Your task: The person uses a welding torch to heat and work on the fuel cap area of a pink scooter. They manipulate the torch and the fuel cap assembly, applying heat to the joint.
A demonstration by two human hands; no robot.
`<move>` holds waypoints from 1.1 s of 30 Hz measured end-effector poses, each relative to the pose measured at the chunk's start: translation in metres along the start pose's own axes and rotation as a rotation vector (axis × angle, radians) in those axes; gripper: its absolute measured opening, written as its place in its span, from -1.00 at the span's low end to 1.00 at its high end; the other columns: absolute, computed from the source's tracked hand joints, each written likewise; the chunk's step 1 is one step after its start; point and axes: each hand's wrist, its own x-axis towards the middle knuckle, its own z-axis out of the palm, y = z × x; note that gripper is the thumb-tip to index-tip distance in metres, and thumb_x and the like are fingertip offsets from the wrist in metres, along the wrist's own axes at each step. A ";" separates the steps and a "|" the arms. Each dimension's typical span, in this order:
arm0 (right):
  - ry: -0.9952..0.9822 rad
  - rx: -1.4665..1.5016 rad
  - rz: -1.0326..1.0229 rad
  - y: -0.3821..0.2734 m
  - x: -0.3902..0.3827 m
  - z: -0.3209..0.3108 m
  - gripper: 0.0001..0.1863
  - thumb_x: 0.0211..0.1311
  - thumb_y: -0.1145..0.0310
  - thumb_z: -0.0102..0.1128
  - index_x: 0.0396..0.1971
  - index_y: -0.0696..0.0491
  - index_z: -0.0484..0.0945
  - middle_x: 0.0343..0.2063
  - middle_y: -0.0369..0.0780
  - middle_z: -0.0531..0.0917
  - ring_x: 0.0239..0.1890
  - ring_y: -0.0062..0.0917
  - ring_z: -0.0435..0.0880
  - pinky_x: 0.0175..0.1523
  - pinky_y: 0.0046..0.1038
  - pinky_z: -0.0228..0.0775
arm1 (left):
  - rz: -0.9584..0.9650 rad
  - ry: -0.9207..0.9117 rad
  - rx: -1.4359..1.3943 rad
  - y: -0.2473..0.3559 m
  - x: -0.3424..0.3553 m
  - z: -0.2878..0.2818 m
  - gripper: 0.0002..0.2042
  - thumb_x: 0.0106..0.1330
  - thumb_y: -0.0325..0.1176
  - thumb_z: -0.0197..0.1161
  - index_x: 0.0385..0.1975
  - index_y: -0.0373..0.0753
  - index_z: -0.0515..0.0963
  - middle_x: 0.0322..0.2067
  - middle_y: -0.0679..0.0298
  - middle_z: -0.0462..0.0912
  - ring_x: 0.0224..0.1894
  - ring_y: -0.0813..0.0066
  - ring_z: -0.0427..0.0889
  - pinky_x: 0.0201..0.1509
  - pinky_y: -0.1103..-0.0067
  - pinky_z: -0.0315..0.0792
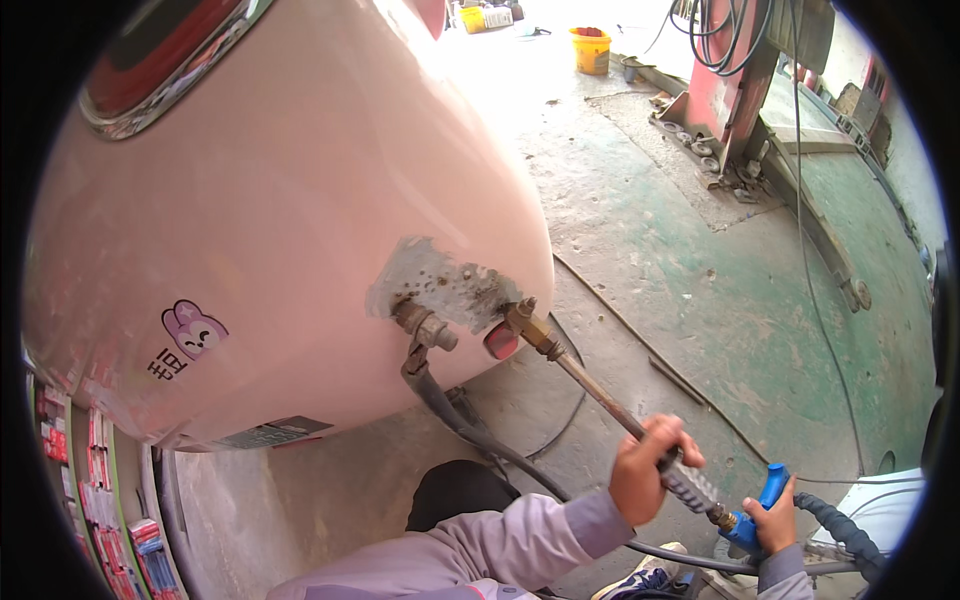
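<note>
A slide-hammer dent puller [600,392] reaches from the rear corner of a pink car [270,200] to my hands. Its brass-coloured head [525,320] meets the edge of a bare grey metal patch [415,270] on the bodywork. My left hand [648,470] is closed round the shaft, just above a ridged section. My right hand [772,518] grips the blue handle [742,528] at the near end. Left of the puller head, a metal clamp [428,325] sits on the patch, with a thick black cable [450,415] running from it.
A red reflector [502,340] is beside the puller head. A red post [715,95] with coiled hose stands at the far right, near a yellow bucket [591,52]. Cables and a thin rod [680,383] lie on the floor. Shelves of small boxes [100,490] stand at lower left.
</note>
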 end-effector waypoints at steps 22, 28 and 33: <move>0.235 0.092 -0.084 0.022 0.001 0.014 0.13 0.15 0.13 0.40 0.49 0.33 -0.16 0.44 0.20 0.11 0.50 -0.08 0.10 0.54 -0.31 -0.11 | 0.310 0.067 -0.278 0.090 0.018 -0.010 -0.79 0.51 -0.27 0.04 -0.44 -0.10 0.37 -0.55 0.44 0.31 -0.50 0.58 0.29 -0.33 0.54 0.30; 0.466 0.067 -0.221 0.014 -0.008 0.015 0.14 0.15 0.11 0.39 0.51 0.27 -0.19 0.43 0.23 0.12 0.50 -0.06 0.12 0.53 -0.31 -0.09 | 0.137 -0.184 -0.347 0.106 0.031 -0.016 -0.59 0.50 -0.12 0.10 -0.61 -0.02 0.15 -0.66 0.48 0.11 -0.59 0.62 0.10 -0.46 0.55 0.12; -0.119 -0.098 0.073 -0.008 0.007 -0.003 0.22 0.06 -0.04 0.45 0.44 0.43 -0.10 0.27 0.31 0.35 0.36 -0.03 0.39 0.41 -0.32 0.19 | 0.370 0.362 -0.165 0.088 0.015 0.025 -0.80 0.49 -0.40 0.14 -0.38 -0.04 0.27 -0.59 0.54 0.16 -0.58 0.69 0.16 -0.43 0.58 0.18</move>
